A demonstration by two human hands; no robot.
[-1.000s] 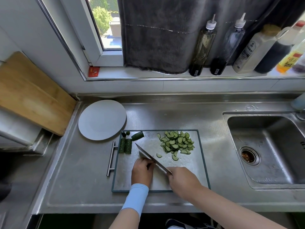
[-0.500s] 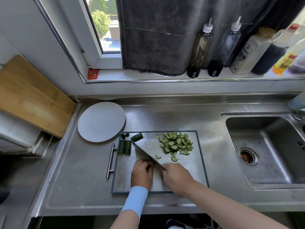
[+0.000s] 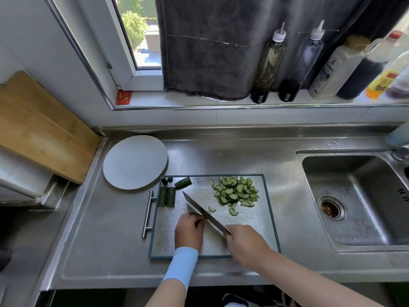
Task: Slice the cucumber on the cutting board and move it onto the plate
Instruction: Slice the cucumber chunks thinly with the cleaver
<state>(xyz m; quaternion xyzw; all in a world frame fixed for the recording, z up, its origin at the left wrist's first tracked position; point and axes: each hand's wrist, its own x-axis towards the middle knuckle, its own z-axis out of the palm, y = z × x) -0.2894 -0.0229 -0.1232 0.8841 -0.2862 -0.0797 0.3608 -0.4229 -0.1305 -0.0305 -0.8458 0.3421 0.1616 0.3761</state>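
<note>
A steel cutting board (image 3: 247, 231) with a dark rim lies on the counter. A heap of thin cucumber slices (image 3: 235, 192) sits at its far right, with a few loose slices nearer me. Two halved cucumber pieces (image 3: 166, 196) and a short chunk (image 3: 183, 183) lie at the board's far left. My right hand (image 3: 245, 244) grips the knife (image 3: 203, 212), its blade angled toward the far left. My left hand (image 3: 189, 230) has curled fingers pressed down against the blade's side, over a cucumber piece that is almost entirely hidden. The round white plate (image 3: 135, 161) sits bare beyond the board's left corner.
A sink (image 3: 358, 196) lies to the right. Several bottles (image 3: 269, 63) stand on the window sill under a dark towel (image 3: 210, 45). A wooden board (image 3: 42, 127) leans at the left. The cutting board's bar handle (image 3: 147, 214) sticks out to the left.
The knife blade has shifted a little toward the far left and back while my left hand stays curled beside it. The view has tilted slightly.
</note>
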